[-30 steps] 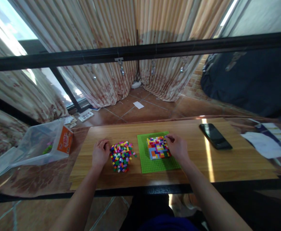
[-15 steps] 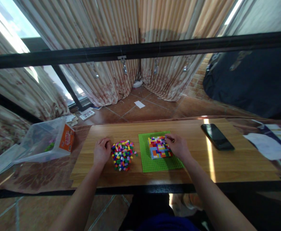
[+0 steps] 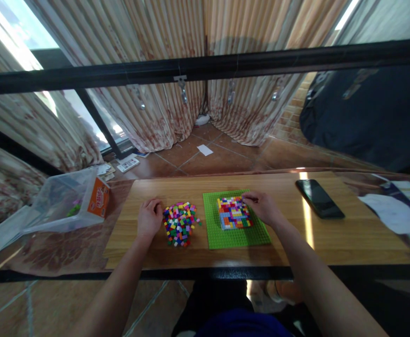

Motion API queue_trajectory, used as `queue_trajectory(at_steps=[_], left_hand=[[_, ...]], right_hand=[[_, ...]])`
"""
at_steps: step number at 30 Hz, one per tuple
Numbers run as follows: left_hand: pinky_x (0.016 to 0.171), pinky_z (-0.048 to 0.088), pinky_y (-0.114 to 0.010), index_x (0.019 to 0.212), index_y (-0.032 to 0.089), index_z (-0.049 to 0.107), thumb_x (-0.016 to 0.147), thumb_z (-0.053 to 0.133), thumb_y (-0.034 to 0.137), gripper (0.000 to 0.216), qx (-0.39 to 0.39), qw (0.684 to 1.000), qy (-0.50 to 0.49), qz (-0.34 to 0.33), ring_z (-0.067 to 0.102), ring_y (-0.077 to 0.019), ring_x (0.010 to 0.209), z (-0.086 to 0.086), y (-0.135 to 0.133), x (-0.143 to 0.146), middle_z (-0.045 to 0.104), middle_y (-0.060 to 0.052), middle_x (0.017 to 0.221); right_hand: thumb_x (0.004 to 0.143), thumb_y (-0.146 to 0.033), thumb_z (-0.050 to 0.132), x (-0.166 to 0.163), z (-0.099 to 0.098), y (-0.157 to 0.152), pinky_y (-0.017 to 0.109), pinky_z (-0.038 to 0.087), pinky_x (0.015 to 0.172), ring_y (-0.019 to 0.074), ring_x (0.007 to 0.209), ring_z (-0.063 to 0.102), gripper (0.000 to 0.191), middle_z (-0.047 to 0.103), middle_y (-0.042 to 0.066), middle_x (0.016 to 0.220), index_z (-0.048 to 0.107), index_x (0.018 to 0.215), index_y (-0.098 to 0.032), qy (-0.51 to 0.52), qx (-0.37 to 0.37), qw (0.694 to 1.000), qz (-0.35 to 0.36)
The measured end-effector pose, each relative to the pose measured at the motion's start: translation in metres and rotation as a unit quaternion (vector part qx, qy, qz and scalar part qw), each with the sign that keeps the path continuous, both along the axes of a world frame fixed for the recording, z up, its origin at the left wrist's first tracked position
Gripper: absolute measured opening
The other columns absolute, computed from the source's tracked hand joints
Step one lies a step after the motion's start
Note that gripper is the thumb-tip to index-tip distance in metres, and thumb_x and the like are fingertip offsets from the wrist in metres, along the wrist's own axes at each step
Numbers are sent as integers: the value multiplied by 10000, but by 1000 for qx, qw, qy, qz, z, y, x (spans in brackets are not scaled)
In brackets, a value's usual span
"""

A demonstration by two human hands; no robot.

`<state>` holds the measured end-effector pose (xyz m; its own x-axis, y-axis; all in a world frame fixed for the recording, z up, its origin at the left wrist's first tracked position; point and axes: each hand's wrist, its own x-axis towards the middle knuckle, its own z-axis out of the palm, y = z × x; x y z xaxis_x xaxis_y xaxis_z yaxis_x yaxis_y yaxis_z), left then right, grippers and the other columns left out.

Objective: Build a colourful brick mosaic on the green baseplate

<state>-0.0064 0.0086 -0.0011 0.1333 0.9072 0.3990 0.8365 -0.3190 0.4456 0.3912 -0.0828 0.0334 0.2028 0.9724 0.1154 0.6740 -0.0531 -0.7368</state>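
On a green studded baseplate [image 3: 214,236] sits a low block of small multicoloured toy bricks [image 3: 233,213]. My right hand [image 3: 261,206] is at the far right corner of this block, thumb and fingers pinched together. Whatever may be between those fingertips is too small to make out. To the left, a loose pile of tiny coloured bricks [image 3: 179,224] lies on the wooden board. My left hand [image 3: 150,216] rests against the pile's left edge with its fingers curled in; their tips are partly hidden, and I cannot see what they hold.
A black phone [image 3: 319,199] lies on the wooden board [image 3: 289,250] to the right, with white papers [image 3: 394,213] beyond it. At the left stands a clear plastic box [image 3: 61,201] with an orange label. A dark rail [image 3: 205,68] crosses in front of the curtains.
My right hand has drawn slightly back from the block's far right corner, showing more of its bricks. My left hand stays by the pile. The view has shifted a little.
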Motion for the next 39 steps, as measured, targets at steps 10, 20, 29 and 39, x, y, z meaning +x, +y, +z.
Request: queue_trajectory(at_steps=[10, 20, 29, 39], left_hand=[[965, 522, -447, 956, 164, 700, 881, 439, 241, 282, 5, 1000, 7, 0, 646, -291, 1021, -1, 0, 1, 717, -126, 1033], [981, 514, -444, 949, 163, 702, 881, 457, 199, 257, 2, 1000, -9, 5, 635, -278, 1012, -1, -3, 4, 704, -123, 1021], [978, 517, -431, 950, 171, 703, 884, 470, 176, 242, -2, 1000, -8, 9, 633, -266, 1010, 2, -6, 6, 707, -114, 1031], [983, 521, -424, 960, 173, 706, 876, 479, 174, 241, -2, 1000, -18, 4, 638, -268, 1039, 2, -6, 5, 704, -117, 1031]], right_hand=[[837, -296, 555, 16, 5, 13, 269, 457, 697, 173, 728, 646, 215, 733, 18, 755, 745, 829, -195, -47, -28, 993, 105], [847, -381, 572, -2, 4, -16, 327, 516, 722, 199, 744, 671, 339, 759, 71, 872, 741, 1069, -190, -45, 30, 998, -42], [960, -269, 496, -112, 25, -38, 331, 474, 870, 196, 909, 642, 257, 732, 75, 969, 747, 973, -213, -130, 105, 980, 104], [959, -197, 510, -164, 14, -31, 378, 375, 841, 238, 956, 581, 246, 708, 92, 991, 753, 995, -198, -295, -29, 945, 138]])
